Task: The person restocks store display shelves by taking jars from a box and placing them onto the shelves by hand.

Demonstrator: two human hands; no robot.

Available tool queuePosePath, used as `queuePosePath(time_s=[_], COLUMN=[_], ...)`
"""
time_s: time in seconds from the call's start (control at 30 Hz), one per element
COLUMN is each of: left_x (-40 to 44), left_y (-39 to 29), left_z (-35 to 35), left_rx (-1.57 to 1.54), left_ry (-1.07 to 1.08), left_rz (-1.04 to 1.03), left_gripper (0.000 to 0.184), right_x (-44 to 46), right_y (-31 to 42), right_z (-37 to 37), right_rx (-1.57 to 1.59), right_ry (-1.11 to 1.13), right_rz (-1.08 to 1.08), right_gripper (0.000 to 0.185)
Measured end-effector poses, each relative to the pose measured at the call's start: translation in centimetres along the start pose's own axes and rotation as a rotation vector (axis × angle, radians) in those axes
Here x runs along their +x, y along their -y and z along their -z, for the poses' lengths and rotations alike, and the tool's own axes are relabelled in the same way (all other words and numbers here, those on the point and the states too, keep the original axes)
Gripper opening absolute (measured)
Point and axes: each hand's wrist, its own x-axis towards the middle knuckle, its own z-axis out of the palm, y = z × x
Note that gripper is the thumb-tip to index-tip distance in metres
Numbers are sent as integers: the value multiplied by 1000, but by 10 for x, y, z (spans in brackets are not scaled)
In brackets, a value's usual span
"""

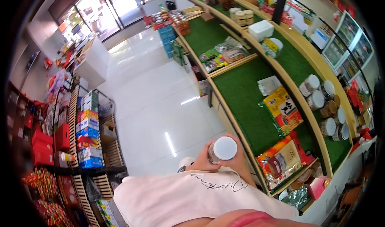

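A clear jar with a white lid (pixel 225 148) is held upright in front of my body, between both hands. My left hand (pixel 203 158) wraps the jar's left side, and my right hand (pixel 240 157) closes round its right side. What the jar contains is hard to make out. To the right stands a display shelf lined with green turf (pixel 236 94). On it lie a yellow and red package (pixel 282 110), a clear bag (pixel 269 85) and an orange and red package (pixel 276 163).
Several white-lidded jars (pixel 315 100) stand on the upper tier at the right. A slatted rack (pixel 73 126) with stacked boxes (pixel 89 134) is on the left. Tiled floor (pixel 148 106) runs between rack and shelf towards a white counter (pixel 93 62) and glass doors.
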Motion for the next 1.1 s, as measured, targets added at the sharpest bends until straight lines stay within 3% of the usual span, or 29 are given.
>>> queuePosePath(time_s=[0.1,0.33,0.43,0.73,0.93,1.1], left_x=[-41,-90,-93,-45,26,91], left_y=[-4,-5,-1,21,-5,-23], left_z=[27,73,90,174,280,367], left_rx=[-4,-73,-69,-85,-42,96], left_ry=[-178,-458,-527,-570,-580,-497], left_rz=[19,2,-27,47,48,14], left_gripper=[91,84,84,85,87,87], right_x=[15,54,70,159,273,356], right_y=[-3,-6,-7,-68,-78,-88], right_z=[-43,-128,-152,-197,-251,-282], right_rx=[-10,-3,10,113,132,222], right_ry=[272,638,694,726,802,723], right_rz=[-64,-239,-337,-333,-283,-142], right_gripper=[88,76,74,71,76,77])
